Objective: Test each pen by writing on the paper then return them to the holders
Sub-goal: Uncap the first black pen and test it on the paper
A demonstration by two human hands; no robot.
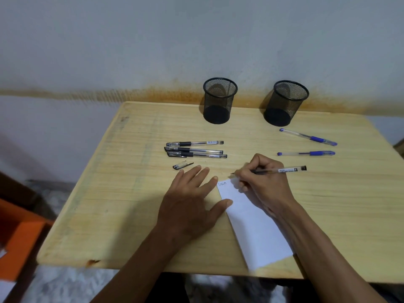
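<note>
The white sheet of paper (pixel 255 228) lies nearest, angled across the front of the pale wooden table (pixel 122 193), its lower corner reaching the table's front edge. The left hand (pixel 190 202) lies flat with fingers spread, its thumb and forefinger tip pressing the sheet's left edge. The right hand (pixel 260 182) has its fingers curled round a clear-barrelled black pen (pixel 282 170), pinching it near the tip, which points left just beyond the paper's top corner, where a short scribble shows.

The pen tip appears to sit at or past the paper's edge; a further stroke leftward would likely mark the wood rather than the sheet. The paper is held along one side only, so a firm stroke could swivel it or push the overhanging corner off the table.

The loose black pen cap (pixel 182 165) lies just beyond the left fingertips; a careless sweep of that hand could knock it away, leaving the pen uncapped when returned.

Three capped black pens (pixel 195 149) lie together at centre, two blue pens (pixel 307 145) to the right, well apart. Both black mesh holders (pixel 219 100) (pixel 286 103) stand empty at the back; light as they look, a pen dropped in at a slant could tip one over.
</note>
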